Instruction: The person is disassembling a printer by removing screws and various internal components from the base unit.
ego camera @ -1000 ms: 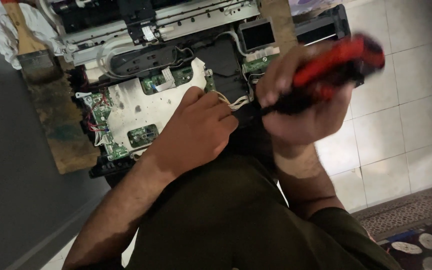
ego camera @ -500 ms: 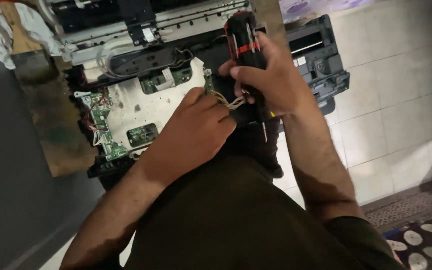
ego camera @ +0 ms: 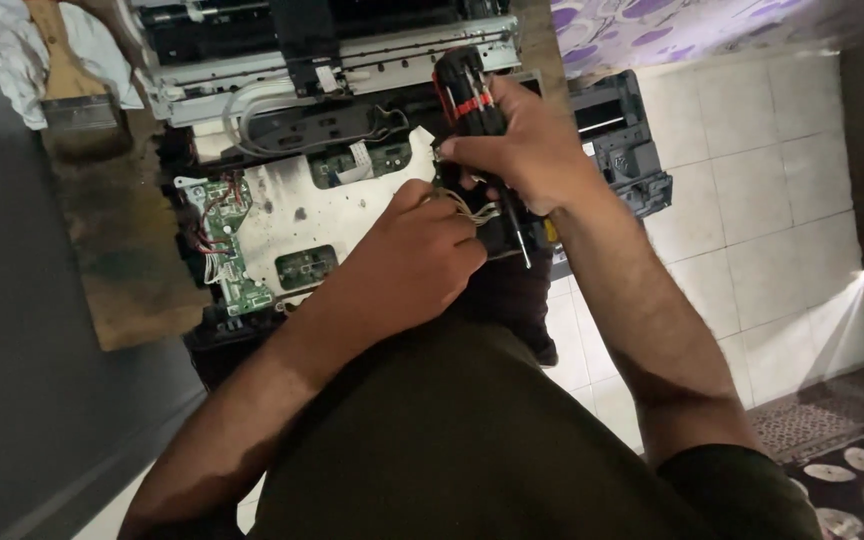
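Far left of both hands, a paintbrush point(ego camera: 64, 95) with a wooden handle lies on a white cloth point(ego camera: 12, 50), at the upper end of a stained wooden board point(ego camera: 122, 240). Between the board and the left hand sits an opened machine chassis point(ego camera: 332, 60). Its green circuit board point(ego camera: 227, 245), with red and white wiring, stands at the left edge of a scorched metal plate point(ego camera: 322, 205).

The left hand point(ego camera: 417, 265) rests on the right end of that plate. Its fingers are curled closed around a small bundle of pale wires point(ego camera: 472, 210); how firmly they pinch cannot be told.

Just above and right of it, touching at the knuckles, the right hand point(ego camera: 527, 160) is clamped around a black screwdriver point(ego camera: 467, 90) with a red band. The handle stands up out of the fist. A thin metal shaft point(ego camera: 518, 243) shows below the hand, pointing down beside the wires; its tip is not clear.

Right of the right hand, a dark plastic housing point(ego camera: 622, 145) lies on the pale tiled floor point(ego camera: 752, 200). A patterned mat point(ego camera: 842, 450) lies well apart, beyond the right forearm.
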